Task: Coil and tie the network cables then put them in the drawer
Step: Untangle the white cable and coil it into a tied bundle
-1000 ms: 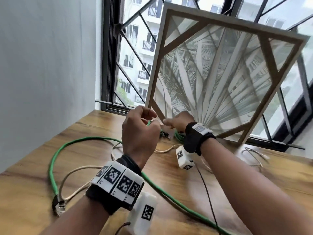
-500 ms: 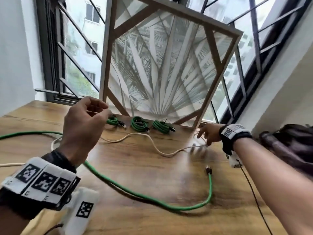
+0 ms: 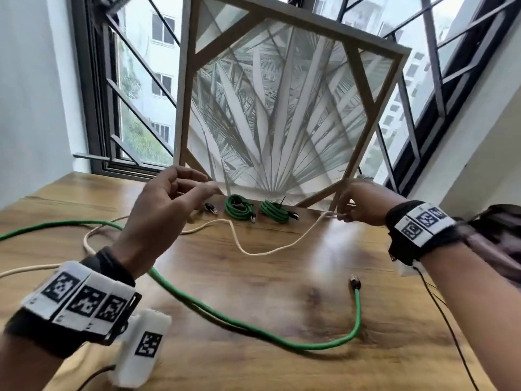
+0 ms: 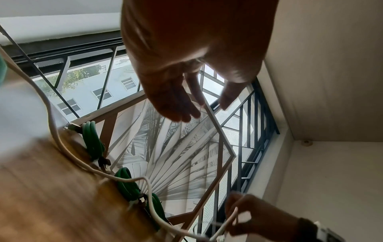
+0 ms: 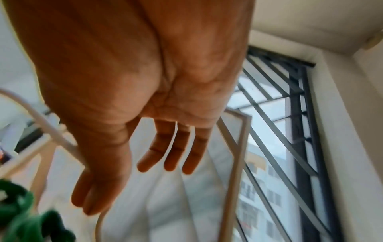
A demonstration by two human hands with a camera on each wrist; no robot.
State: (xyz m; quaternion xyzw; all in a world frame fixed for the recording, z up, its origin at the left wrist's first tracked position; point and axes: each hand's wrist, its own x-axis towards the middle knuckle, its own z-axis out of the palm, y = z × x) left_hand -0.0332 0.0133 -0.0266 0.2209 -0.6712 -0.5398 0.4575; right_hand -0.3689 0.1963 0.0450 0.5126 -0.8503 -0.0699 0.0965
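Wooden table [image 3: 253, 277]; right hand [image 3: 363, 204] pinches cream cable [image 3: 253, 251], left hand [image 3: 166, 210] loose, empty

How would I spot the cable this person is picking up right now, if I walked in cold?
Start at the big framed palm-leaf picture leaning against the window. On the wooden table before it, the cream cable snakes across, one end pinched in the right hand. It is pale and loose, unlike the green coiled bundles by the frame and the long green cable in front.
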